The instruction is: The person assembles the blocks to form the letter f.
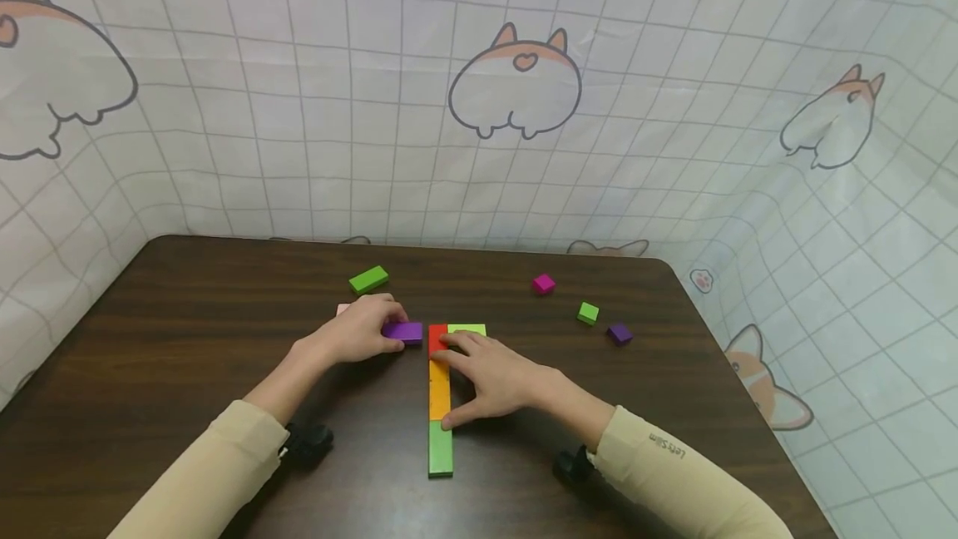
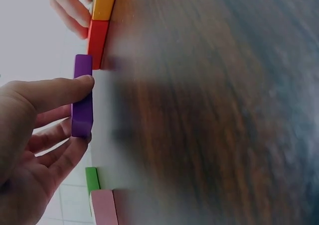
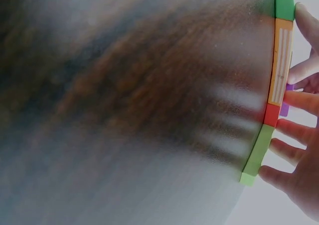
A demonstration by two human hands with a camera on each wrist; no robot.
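Observation:
My left hand (image 1: 358,331) pinches a purple block (image 1: 407,333) between thumb and fingers, just left of a line of blocks. In the left wrist view the purple block (image 2: 82,103) is close to the red block's end. The line runs from a red block (image 1: 437,331) through an orange block (image 1: 439,393) to a green block (image 1: 440,449) nearest me. A light green block (image 1: 471,328) extends rightward from the red end. My right hand (image 1: 497,373) spreads its fingers over the line, fingertips touching the blocks, thumb near the orange-green joint. White stripes show on the orange block's side (image 3: 280,60).
Beyond my left hand lie a green block (image 1: 369,279) and a partly hidden pink block (image 2: 104,207). A magenta cube (image 1: 543,284), a green cube (image 1: 588,313) and a dark purple cube (image 1: 619,333) sit at the back right of the brown table (image 1: 187,314).

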